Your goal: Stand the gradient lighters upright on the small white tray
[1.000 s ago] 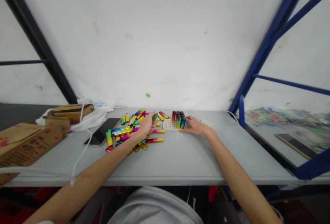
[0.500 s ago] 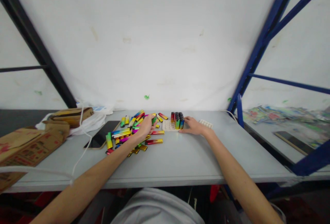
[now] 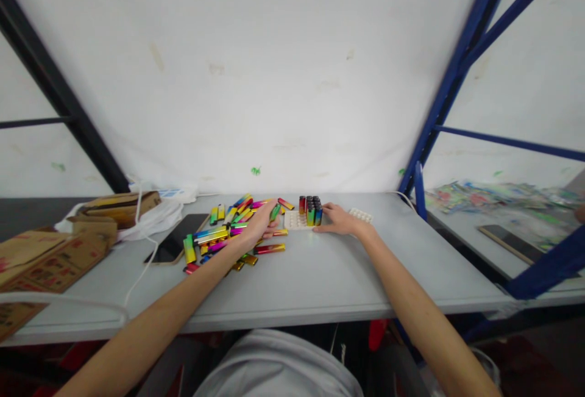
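Observation:
My left hand (image 3: 259, 225) is closed on a lighter (image 3: 275, 212) with a shiny green body, held tilted at the right side of a loose pile of lighters (image 3: 214, 236) in metallic yellow, red, pink and green. Just right of that hand lies a white holed tray (image 3: 296, 220). Several lighters (image 3: 311, 217) stand upright, packed together on the tray's right part, dark tops up. Against their right side rests my right hand (image 3: 339, 221), thumb and fingers spread at the tray's edge; whether it presses on the tray I cannot tell.
A second white holed piece (image 3: 361, 215) lies behind my right wrist. Left of the pile are a phone (image 3: 179, 239), a white cable (image 3: 145, 268) and cardboard boxes (image 3: 52, 257). A blue metal frame (image 3: 450, 92) rises at the right, with another phone (image 3: 509, 243) beyond.
My left hand has drawn the green lighter up from the pile's right side, and it shows more plainly. The whole view has shifted slightly; my right hand stays by the standing lighters.

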